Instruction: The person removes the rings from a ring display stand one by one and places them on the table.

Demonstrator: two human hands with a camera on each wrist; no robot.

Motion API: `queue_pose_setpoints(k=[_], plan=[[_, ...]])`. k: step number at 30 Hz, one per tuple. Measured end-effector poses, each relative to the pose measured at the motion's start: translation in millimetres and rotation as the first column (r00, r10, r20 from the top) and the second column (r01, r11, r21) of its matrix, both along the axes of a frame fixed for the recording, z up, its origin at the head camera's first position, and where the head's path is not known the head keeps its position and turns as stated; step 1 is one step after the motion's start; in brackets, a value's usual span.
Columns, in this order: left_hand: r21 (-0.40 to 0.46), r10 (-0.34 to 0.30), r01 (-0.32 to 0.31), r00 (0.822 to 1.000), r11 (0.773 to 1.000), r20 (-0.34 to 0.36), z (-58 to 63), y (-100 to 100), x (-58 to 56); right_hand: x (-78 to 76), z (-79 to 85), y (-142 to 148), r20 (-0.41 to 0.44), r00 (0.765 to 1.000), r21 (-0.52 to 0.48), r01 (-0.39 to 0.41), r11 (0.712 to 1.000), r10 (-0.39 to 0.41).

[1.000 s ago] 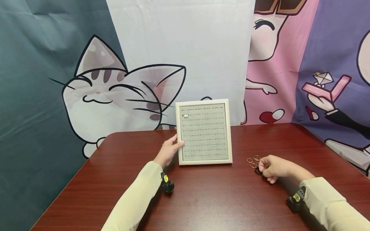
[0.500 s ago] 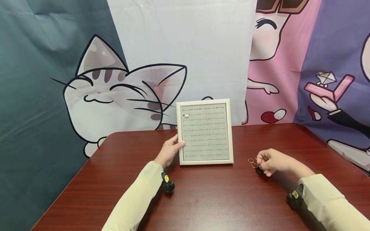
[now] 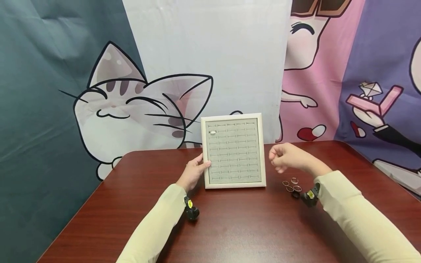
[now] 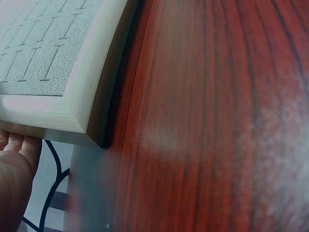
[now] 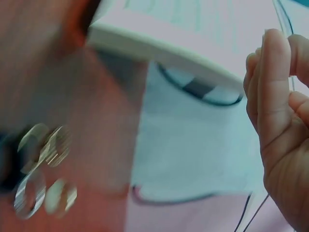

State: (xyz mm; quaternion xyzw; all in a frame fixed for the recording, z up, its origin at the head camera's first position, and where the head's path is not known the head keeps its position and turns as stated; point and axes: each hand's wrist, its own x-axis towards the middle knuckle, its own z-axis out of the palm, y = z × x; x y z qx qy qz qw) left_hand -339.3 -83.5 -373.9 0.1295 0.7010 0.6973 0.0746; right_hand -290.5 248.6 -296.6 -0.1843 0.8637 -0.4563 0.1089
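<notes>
In the head view my left hand (image 3: 192,174) grips the left edge of a white-framed ring display board (image 3: 233,153), thumb on the front. The board leans upright, with rows of slots in grey padding. One silver ring (image 3: 212,132) sits in a slot at its upper left. My right hand (image 3: 287,157) is raised just right of the board, fingers curled and thumb against the index finger. It appears to pinch a ring, which the fingers hide. Below it on the table lie several gold and silver rings (image 3: 289,189) and a black ring (image 3: 295,195).
A reddish-brown wooden table (image 3: 236,226) runs back to a printed cartoon backdrop (image 3: 210,44). The board's lower frame corner (image 4: 87,123) stands on the table in the left wrist view. The right wrist view is blurred by motion.
My right hand has lifted from the loose rings and moved up and left towards the board, uncovering the rings. The left hand and the board stay in place.
</notes>
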Motion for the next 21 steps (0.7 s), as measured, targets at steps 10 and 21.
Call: queue_pose_setpoints(k=[10,21], plan=[[0.017,-0.006,0.006,1.000,1.000,-0.009,1.3,-0.9,-2.6,-27.5,23.9,-51.9,-0.061,0.998,0.012,-0.015,1.000,0.015],[0.022,-0.016,0.016,1.000,1.000,0.003,-1.1,-0.9,-2.8,-44.2,28.4,-95.0,-0.084,0.992,-0.002,0.090,0.996,-0.090]])
